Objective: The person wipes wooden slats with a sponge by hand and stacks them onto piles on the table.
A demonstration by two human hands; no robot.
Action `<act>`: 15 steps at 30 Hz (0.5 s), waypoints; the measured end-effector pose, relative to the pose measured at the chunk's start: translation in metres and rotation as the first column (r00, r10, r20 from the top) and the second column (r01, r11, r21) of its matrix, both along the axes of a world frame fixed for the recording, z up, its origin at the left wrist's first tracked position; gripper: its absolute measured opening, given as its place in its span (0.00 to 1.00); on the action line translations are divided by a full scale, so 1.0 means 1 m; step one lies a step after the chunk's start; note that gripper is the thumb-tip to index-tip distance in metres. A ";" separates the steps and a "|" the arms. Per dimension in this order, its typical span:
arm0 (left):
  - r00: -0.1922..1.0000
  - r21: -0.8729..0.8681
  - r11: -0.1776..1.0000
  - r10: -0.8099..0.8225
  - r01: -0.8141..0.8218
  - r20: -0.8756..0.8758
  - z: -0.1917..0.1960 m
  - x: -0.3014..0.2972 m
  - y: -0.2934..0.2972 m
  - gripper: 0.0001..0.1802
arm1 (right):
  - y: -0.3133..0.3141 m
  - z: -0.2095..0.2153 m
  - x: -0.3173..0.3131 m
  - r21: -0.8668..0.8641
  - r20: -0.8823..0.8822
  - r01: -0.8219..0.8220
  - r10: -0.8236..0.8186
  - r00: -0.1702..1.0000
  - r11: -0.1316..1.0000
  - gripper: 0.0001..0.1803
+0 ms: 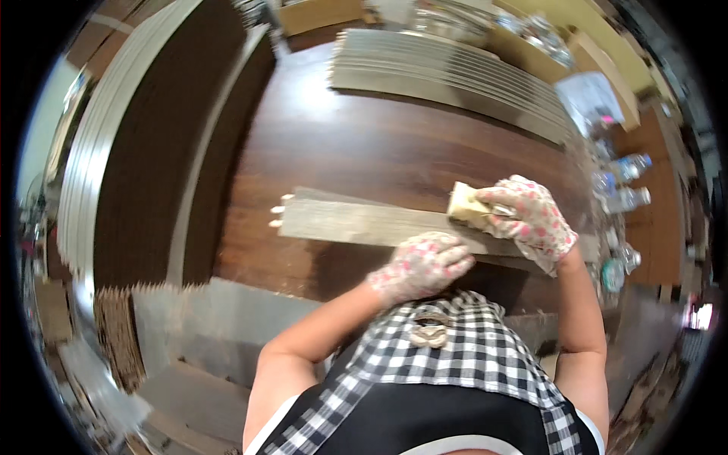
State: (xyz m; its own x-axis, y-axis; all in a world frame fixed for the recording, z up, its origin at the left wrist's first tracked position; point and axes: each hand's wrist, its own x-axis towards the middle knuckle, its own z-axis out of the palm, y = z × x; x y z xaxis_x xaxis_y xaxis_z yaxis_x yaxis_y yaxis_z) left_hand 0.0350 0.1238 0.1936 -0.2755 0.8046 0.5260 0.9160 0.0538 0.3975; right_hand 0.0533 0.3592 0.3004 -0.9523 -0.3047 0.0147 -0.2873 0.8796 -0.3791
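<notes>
A long grey wooden panel with two pale dowels at its left end lies across the dark brown tabletop. My left hand, in a pink-dotted white glove, presses down on the panel's near edge. My right hand, gloved the same way, grips a pale yellow sanding block and holds it against the panel's right part.
A fanned stack of similar grey panels lies at the table's far side. More panels and dark boards are stacked on the left. Plastic water bottles and a plastic bag sit at the right. Cardboard boxes stand behind.
</notes>
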 end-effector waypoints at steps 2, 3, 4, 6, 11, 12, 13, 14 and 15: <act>0.999 -0.009 0.999 0.046 -0.047 -0.005 0.001 0.003 0.000 0.13 | 0.056 0.006 0.045 0.076 0.021 0.149 -0.151 0.988 0.986 0.16; 0.998 -0.013 0.998 0.055 -0.055 -0.023 0.006 0.002 0.002 0.12 | 0.088 0.003 0.068 0.143 0.004 0.205 -0.208 0.978 0.968 0.16; 0.998 -0.013 0.998 0.055 -0.055 -0.033 0.012 0.001 0.004 0.12 | 0.116 0.003 0.094 0.200 -0.043 0.289 -0.286 0.957 0.936 0.17; 0.999 -0.025 0.999 0.042 -0.042 -0.017 0.022 0.000 0.008 0.11 | 0.172 0.002 0.140 0.134 0.022 0.565 -0.573 0.819 0.814 0.18; 0.999 -0.063 0.998 0.011 -0.009 0.036 0.026 -0.002 0.011 0.14 | 0.229 0.030 0.190 0.611 -0.218 0.722 -0.808 0.548 0.325 0.15; 0.999 -0.110 0.993 0.044 -0.043 0.008 0.036 -0.002 0.017 0.18 | 0.236 0.022 0.201 0.483 -0.323 0.811 -0.793 0.516 0.331 0.15; 0.997 -0.155 0.985 0.076 -0.078 -0.022 0.047 -0.002 0.025 0.22 | 0.242 0.014 0.212 0.345 -0.426 0.875 -0.775 0.468 0.339 0.15; 0.992 -0.188 0.974 0.126 -0.125 -0.009 0.053 0.000 0.030 0.32 | 0.238 0.013 0.211 0.184 -0.413 0.896 -0.795 0.444 0.405 0.16; 0.984 -0.271 0.946 0.170 -0.180 -0.060 0.059 0.001 0.038 0.37 | 0.233 0.012 0.207 0.019 -0.401 0.891 -0.813 0.422 0.454 0.17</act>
State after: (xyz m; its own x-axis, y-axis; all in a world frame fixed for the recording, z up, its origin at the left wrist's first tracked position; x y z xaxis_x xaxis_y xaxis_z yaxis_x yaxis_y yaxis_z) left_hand 0.0362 0.1616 0.2527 -0.4101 0.8600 0.3037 0.8957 0.3170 0.3119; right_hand 0.2603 0.5917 0.3120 -0.6713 0.6307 0.3893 0.5992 0.7710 -0.2157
